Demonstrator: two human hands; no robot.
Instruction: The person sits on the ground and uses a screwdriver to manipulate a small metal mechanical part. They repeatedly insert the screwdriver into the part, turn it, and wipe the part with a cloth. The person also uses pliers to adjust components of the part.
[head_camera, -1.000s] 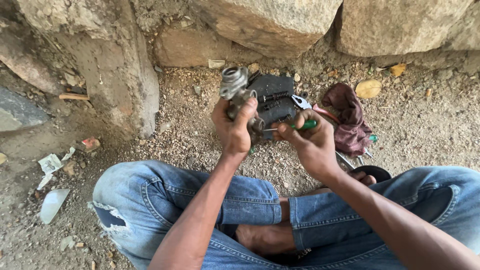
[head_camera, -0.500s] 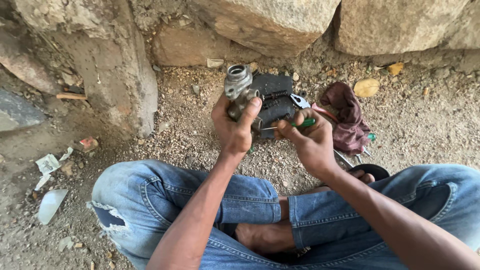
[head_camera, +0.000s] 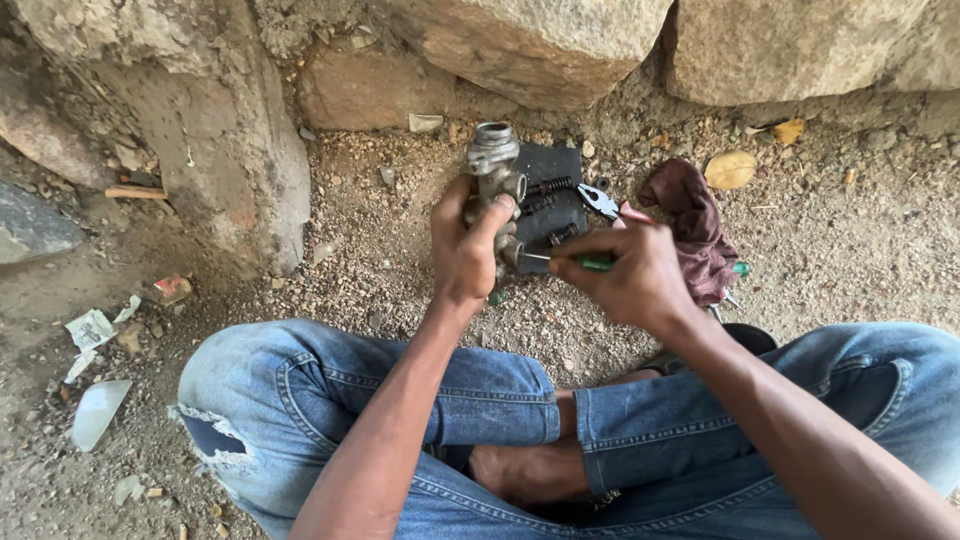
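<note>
Head view: left hand (head_camera: 462, 250) wrapped tight round metal cylinder (head_camera: 495, 180), held upright above black mat (head_camera: 555, 165). Right hand (head_camera: 625, 272) pinches green screwdriver (head_camera: 590, 263), tip at cylinder's lower end. Risk: tip slips w/ side force, jabs left fingers; spring (head_camera: 548, 186) & small parts on mat could roll into gravel (head_camera: 400, 260), near pliers (head_camera: 600, 200)

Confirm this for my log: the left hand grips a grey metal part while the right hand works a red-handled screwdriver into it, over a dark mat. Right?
Not quite. In the head view the screwdriver in the right hand has a green handle, not red. The left hand does grip the grey metal part over the dark mat.
</note>
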